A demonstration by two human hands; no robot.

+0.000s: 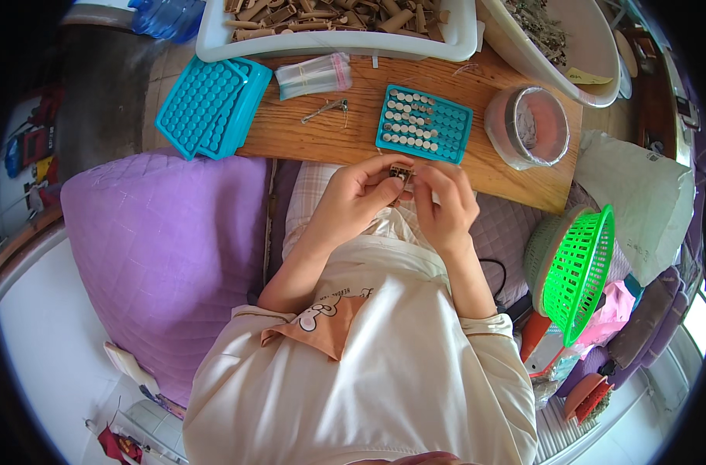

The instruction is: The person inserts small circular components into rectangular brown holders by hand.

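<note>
My left hand (362, 194) is closed around a small brown block (400, 171) with dark and shiny details, just off the table's near edge. My right hand (447, 205) meets it from the other side, thumb and forefinger bent together at the block's right edge; whatever lies between those fingertips is too small to make out. Beyond the hands lies a teal tray (424, 122) of round cups, its left part filled with rows of small whitish discs. A lined round tub (527, 128) with pale pieces inside stands to the right of that tray.
On the wooden table (291, 132) are a stack of teal trays (213, 108), clear plastic bags (314, 76) and a thin metal tool (326, 111). A white bin (337, 45) of brown pieces sits behind. A large pale basin (589, 46) and green basket (578, 275) are at right.
</note>
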